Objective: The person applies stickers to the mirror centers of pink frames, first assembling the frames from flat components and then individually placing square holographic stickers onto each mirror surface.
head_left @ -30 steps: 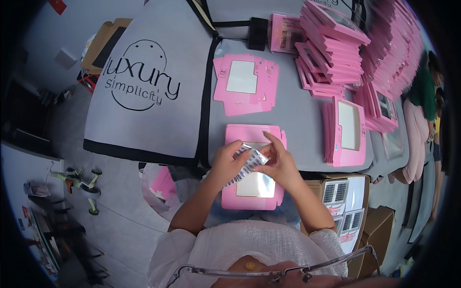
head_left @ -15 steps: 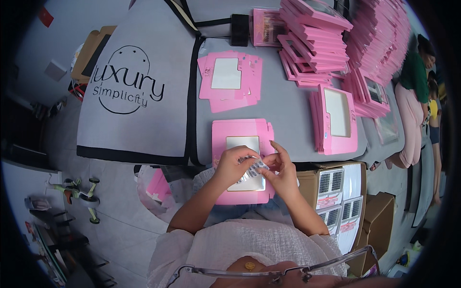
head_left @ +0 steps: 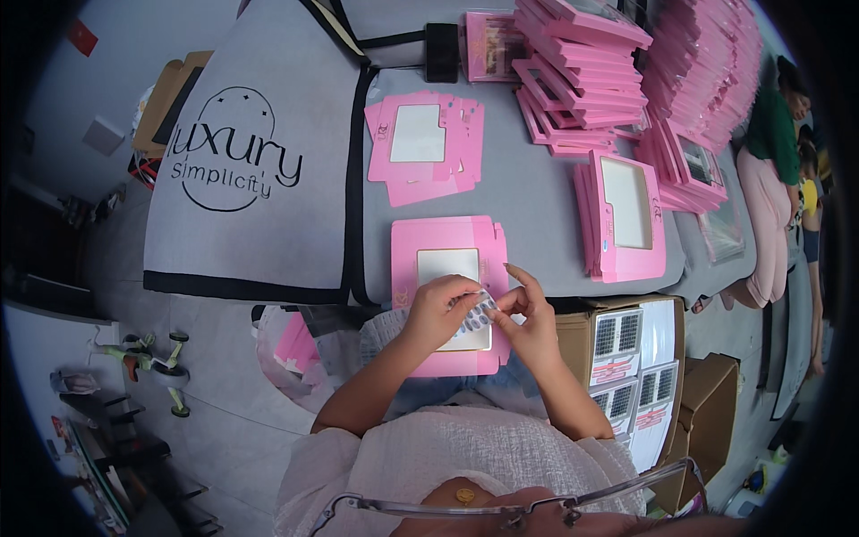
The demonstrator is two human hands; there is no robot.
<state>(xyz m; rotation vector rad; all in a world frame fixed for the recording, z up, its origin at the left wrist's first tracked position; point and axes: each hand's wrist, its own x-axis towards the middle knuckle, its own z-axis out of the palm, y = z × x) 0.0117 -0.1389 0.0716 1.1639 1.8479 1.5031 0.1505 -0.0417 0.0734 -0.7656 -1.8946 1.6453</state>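
Between my two hands is a small sheet (head_left: pixel 479 313) with rows of grey ovals, looking like nail stickers. The fingers of my left hand (head_left: pixel 437 311) are closed on its left part. My right hand (head_left: pixel 530 319) pinches the right edge between thumb and a bent finger, with another finger raised. Right under both hands lies a flat pink card box (head_left: pixel 407 243) with a white rectangular window, part of it hidden by the hands. Beyond it, several pink window cards (head_left: pixel 391 170) rest in a loose overlapping pile.
A short stack of pink window boxes (head_left: pixel 658 259) stands at right, with taller piles of pink boxes (head_left: pixel 591 89) behind it. A grey flap (head_left: pixel 224 242) with black edging spreads at left. Cartons (head_left: pixel 573 349) sit below the right edge. Another person (head_left: pixel 769 170) is at far right.
The view has shifted slightly. Both hands keep hold of the sheet, which is tilted a little differently, and the fingers have moved only slightly.
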